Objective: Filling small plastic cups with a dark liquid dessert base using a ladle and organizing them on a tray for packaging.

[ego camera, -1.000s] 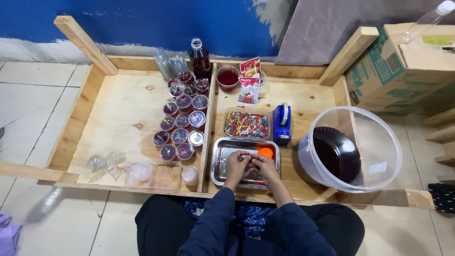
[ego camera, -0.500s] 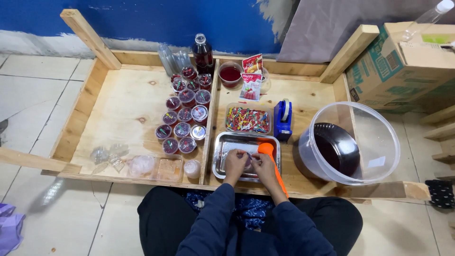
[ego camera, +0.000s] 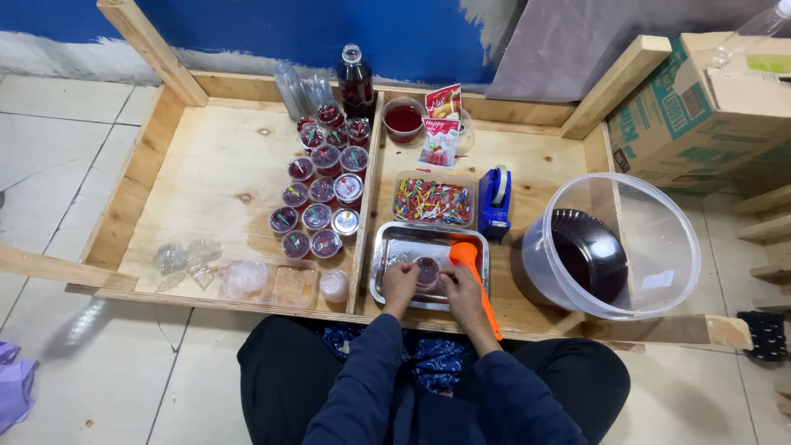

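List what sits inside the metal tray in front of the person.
Inside the metal tray sits a small cup of dark red liquid between both hands, with an orange ladle resting partly in it. The hands cover the tray's near edge.

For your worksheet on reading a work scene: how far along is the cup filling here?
Done: about a dozen lidded cups of dark red liquid stand in rows on the left. In hand: both the left hand and right hand are at one cup on the metal tray. Left: the tub holds more liquid, and empty cups are stacked at the back.
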